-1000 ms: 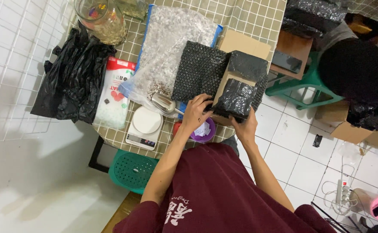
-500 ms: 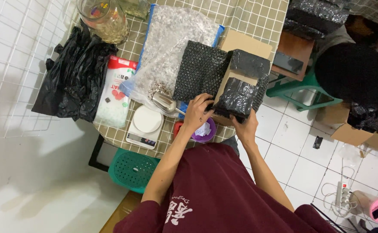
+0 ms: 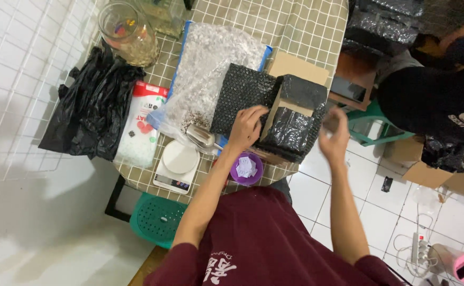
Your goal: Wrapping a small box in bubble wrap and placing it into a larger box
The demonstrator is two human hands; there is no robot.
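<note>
Head view, looking down on a checked-cloth table [image 3: 295,24]. Person's left hand [image 3: 246,127] lies flat on a black bubble-wrapped parcel [image 3: 293,132] near table's 5 o'clock edge, fingers spread over its left side and pressing, not curled round it. Right hand [image 3: 333,130] is off the parcel, up in the air just to its 3 o'clock, blurred, fingers loosely open, holding nothing as far as I can tell. Parcel leans against a brown cardboard piece [image 3: 295,66] at its 12 o'clock, w/ a black bubble-wrap sheet [image 3: 240,98] touching it at 9 o'clock. Clear bag of pale gravel [image 3: 210,58] sits further out at 10 o'clock, metal scoop [image 3: 200,136] at the bag's lower end. Purple bowl [image 3: 246,168] w/ white scraps sits just under the left wrist, 6 o'clock. White kitchen scale [image 3: 178,164] at the bowl's 9 o'clock, then a white-and-red pouch [image 3: 142,124] and a black plastic bag [image 3: 91,103] beyond it. Glass jar [image 3: 128,29] at table's far left corner. Green stool [image 3: 155,217] below table edge. Another person in dark clothing [image 3: 433,98] at 2 o'clock, beside cardboard boxes [image 3: 443,175] on the tiled floor.
</note>
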